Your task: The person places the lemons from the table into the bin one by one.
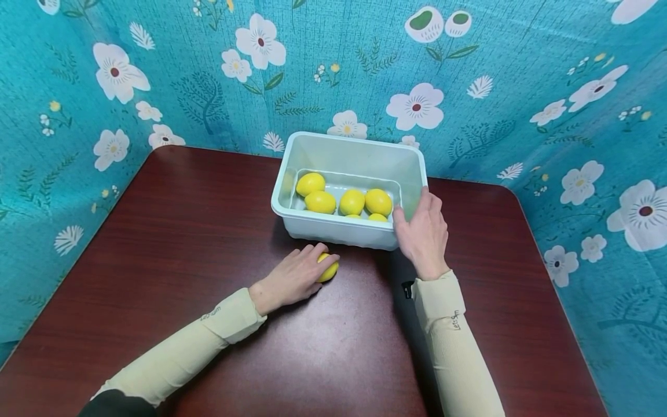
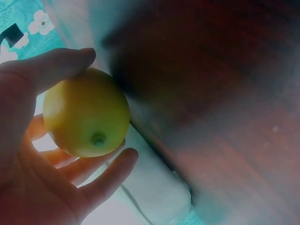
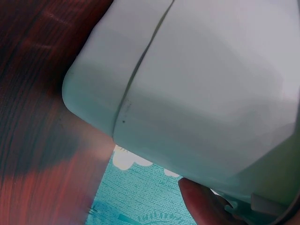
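My left hand (image 1: 293,275) holds a yellow lemon (image 1: 327,267) just in front of the bin, low over the table. In the left wrist view the thumb and fingers curve round this lemon (image 2: 86,112), its stem end showing. My right hand (image 1: 424,233) grips the rim of a pale green plastic bin (image 1: 344,230) at its right end, thumb toward the inside. Several lemons (image 1: 320,202) lie on the bin's floor, some partly hidden by the front wall. The right wrist view shows the bin's outer wall (image 3: 154,98) close up, with a fingertip (image 3: 199,199) below it.
The bin stands at the back of a dark reddish-brown table (image 1: 219,231). Behind and beside the table hangs a turquoise floral cloth (image 1: 333,75). A small black piece (image 1: 407,289) sits by the right cuff.
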`<state>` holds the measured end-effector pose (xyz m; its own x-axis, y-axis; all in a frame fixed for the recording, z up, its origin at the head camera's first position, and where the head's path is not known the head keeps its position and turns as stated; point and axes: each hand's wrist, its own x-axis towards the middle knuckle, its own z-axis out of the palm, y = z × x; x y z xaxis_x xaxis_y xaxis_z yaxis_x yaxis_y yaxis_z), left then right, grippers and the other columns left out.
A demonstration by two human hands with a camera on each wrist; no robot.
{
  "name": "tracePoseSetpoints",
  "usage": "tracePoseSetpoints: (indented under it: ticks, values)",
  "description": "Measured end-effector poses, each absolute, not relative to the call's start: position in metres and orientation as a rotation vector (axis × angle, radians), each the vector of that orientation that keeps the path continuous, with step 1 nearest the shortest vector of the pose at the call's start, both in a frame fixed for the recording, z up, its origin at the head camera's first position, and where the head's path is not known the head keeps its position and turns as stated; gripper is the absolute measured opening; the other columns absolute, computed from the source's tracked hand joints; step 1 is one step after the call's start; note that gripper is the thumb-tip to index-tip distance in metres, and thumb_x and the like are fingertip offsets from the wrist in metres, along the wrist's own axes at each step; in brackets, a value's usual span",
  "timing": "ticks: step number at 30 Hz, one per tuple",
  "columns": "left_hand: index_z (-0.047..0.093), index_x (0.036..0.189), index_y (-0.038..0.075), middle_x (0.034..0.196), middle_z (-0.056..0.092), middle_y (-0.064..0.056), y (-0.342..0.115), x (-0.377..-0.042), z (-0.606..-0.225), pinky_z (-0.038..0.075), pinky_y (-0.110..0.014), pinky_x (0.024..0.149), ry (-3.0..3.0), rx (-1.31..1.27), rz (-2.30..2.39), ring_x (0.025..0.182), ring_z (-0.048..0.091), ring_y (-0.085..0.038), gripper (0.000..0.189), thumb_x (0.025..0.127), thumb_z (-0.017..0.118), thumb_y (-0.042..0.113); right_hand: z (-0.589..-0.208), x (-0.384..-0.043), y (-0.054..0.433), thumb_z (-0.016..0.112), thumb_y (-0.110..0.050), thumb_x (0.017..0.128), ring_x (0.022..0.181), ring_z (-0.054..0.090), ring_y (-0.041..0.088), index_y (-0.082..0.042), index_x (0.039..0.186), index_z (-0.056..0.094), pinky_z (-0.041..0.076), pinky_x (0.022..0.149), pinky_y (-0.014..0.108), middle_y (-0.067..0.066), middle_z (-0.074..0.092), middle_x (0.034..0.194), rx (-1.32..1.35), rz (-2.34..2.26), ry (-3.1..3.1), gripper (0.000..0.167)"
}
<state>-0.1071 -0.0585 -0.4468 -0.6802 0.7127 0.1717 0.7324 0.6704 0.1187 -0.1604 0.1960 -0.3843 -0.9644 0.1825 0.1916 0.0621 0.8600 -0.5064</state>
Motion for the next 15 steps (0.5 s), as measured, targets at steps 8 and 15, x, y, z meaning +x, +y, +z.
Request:
tracePoseSetpoints:
  ticks: [8, 15]
  values:
    - [0.049, 0.136, 0.015, 0.117, 0.053, -0.005, -0.0577, -0.1064, -0.4464, 0.048, -0.033, 0.068, -2.780, -1.194, -0.257, 0.097, 0.055, -0.023, 0.065, 0.079, 0.078, 0.023, -0.3844, -0.1601, 0.1967, 0.045, -0.044, 0.093, 0.113, 0.051, 0.043, -0.002, 0.151, 0.025, 0.045, 0.091, 0.059, 0.022, 0.038, 0.145, -0.193, 0.750, -2.808, 0.073]
    - [0.050, 0.135, 0.014, 0.117, 0.053, -0.005, -0.0560, -0.1072, -0.4461, 0.048, -0.034, 0.070, -2.766, -1.206, -0.264, 0.097, 0.053, -0.024, 0.063, 0.078, 0.077, 0.021, -0.3841, -0.1599, 0.1963, 0.045, -0.043, 0.093, 0.111, 0.052, 0.043, -0.003, 0.150, 0.026, 0.046, 0.089, 0.059, 0.022, 0.038, 0.144, -0.188, 0.747, -2.802, 0.073]
